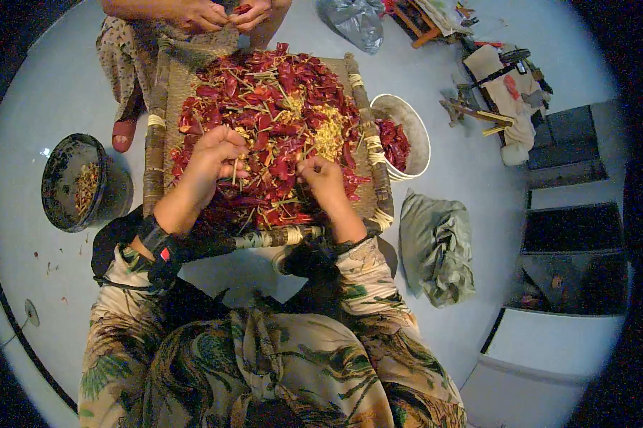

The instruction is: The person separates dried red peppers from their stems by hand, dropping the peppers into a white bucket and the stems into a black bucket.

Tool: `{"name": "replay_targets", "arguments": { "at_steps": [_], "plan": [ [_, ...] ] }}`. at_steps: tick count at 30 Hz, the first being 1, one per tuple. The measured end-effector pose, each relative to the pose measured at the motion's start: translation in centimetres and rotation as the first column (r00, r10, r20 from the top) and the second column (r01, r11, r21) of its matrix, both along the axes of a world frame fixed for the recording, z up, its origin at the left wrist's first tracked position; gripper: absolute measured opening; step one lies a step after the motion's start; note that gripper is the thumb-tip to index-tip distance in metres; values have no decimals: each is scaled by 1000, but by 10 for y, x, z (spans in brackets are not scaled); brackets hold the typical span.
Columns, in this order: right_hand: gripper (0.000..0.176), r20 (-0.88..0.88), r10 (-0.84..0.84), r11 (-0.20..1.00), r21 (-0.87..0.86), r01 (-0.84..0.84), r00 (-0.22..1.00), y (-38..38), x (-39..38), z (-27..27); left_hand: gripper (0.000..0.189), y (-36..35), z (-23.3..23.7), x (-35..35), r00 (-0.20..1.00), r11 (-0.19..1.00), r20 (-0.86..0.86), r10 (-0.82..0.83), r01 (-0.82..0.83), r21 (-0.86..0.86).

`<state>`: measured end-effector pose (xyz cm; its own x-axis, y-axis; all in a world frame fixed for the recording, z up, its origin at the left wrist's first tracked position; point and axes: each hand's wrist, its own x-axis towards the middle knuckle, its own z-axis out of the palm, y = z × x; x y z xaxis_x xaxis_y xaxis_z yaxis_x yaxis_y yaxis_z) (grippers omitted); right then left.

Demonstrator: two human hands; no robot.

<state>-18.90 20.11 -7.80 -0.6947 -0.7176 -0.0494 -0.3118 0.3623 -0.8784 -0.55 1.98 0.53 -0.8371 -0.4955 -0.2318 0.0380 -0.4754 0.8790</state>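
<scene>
Over a woven tray (pixel 156 153) with a wooden frame lies a heap of dried red chili peppers (pixel 264 89), mixed with pale stems and a patch of yellow seeds (pixel 328 135). My left hand (pixel 211 160) is closed above the heap's left part, a thin chili stem (pixel 235 171) between its fingertips. On the other side my right hand (pixel 325 182) is closed in a pinch, close to the peppers below the seeds. What its fingertips hold is too small to make out.
Across the tray, another person's hands (pixel 225 16) hold a red pepper. A black bucket (pixel 118 189) with bits stands left; a white bucket (pixel 420 143) of red peppers stands right. Nearby lie a greenish sack (pixel 435 246) and a grey plastic bag (pixel 353 25).
</scene>
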Motion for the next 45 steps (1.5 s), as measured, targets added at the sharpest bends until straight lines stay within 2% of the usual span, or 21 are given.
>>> {"name": "replay_targets", "arguments": {
  "at_steps": [3,4,7,11,14,17,20,23,26,28,29,30,33,35,38,43,45],
  "plan": [
    [37,-146,-13,987,158,36,989,1,8,30,12,2,-7,-2,1000,1000,-1,-6,6,0],
    [42,-205,16,923,381,64,979,-2,16,51,11,3,-8,-3,1000,1000,1,0,0,0],
    [42,-395,104,892,442,90,913,0,20,31,12,5,-8,-4,1000,1000,6,3,-3,-10],
    [43,-287,74,928,371,40,955,2,13,23,16,2,-17,-6,998,998,46,-30,32,-50],
    [43,-166,36,917,398,34,986,9,5,25,16,2,-15,-5,999,999,32,-16,17,-42],
    [43,-274,155,807,589,38,949,9,5,34,15,2,-13,-3,1000,998,27,-2,4,-59],
    [43,-337,208,817,575,26,918,5,15,15,14,1,-18,-4,998,997,41,-47,50,-53],
    [43,-340,144,862,505,51,929,-1,21,17,12,3,-18,-3,998,997,35,-44,46,-57],
    [34,-342,143,911,413,12,929,-3,20,26,12,5,-24,-4,998,997,-13,-54,54,-47],
    [29,-32,39,976,214,-31,999,-4,12,20,15,5,-31,-6,996,991,-21,-90,87,-99],
    [28,135,12,994,109,-26,991,-4,9,17,16,5,-34,-7,994,987,-23,-106,103,-124],
    [29,290,-11,1000,17,7,957,-7,13,27,18,7,-33,-7,995,986,-13,-102,99,-135],
    [27,549,-82,992,-38,123,832,-12,24,59,26,20,-24,-11,995,972,14,-95,96,-214],
    [25,596,-63,983,-102,154,800,-12,27,56,32,26,-19,-12,995,942,31,-100,104,-320],
    [26,673,-44,958,-180,222,738,-15,35,55,38,38,-7,-11,995,834,77,-57,90,-544],
    [22,826,14,920,-231,315,564,-18,51,69,31,42,-9,-14,997,614,-82,-2,-64,-787],
    [23,841,20,935,-208,288,541,-19,54,69,27,40,-7,-13,993,537,-121,2,-103,-837]
  ]
}}
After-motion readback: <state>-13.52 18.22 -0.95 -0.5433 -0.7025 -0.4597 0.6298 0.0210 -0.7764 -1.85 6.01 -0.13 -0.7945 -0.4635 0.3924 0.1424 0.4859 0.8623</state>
